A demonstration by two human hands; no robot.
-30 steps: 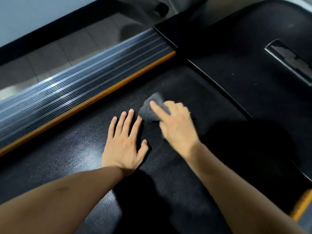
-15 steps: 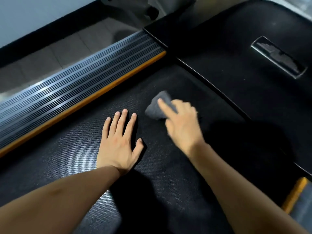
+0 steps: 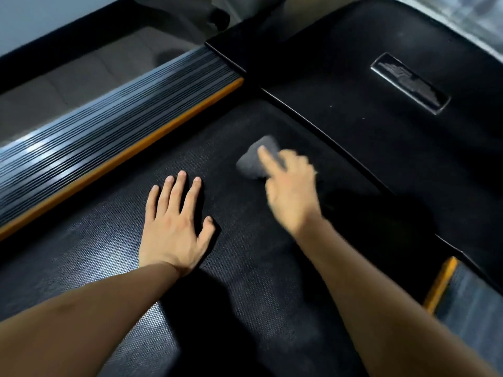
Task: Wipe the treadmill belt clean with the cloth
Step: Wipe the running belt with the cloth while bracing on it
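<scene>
On belt point(image 3: 245, 268): left hand point(image 3: 174, 227) flat; blurred right hand point(image 3: 291, 191) apparently gripping cloth point(image 3: 253, 159).

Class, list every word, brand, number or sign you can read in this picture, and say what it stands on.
No text can be read.
The badge on the motor cover: marks too blurred to read.
The treadmill belt, cloth and side rail: no text.

No text or label can be read anywhere.
</scene>
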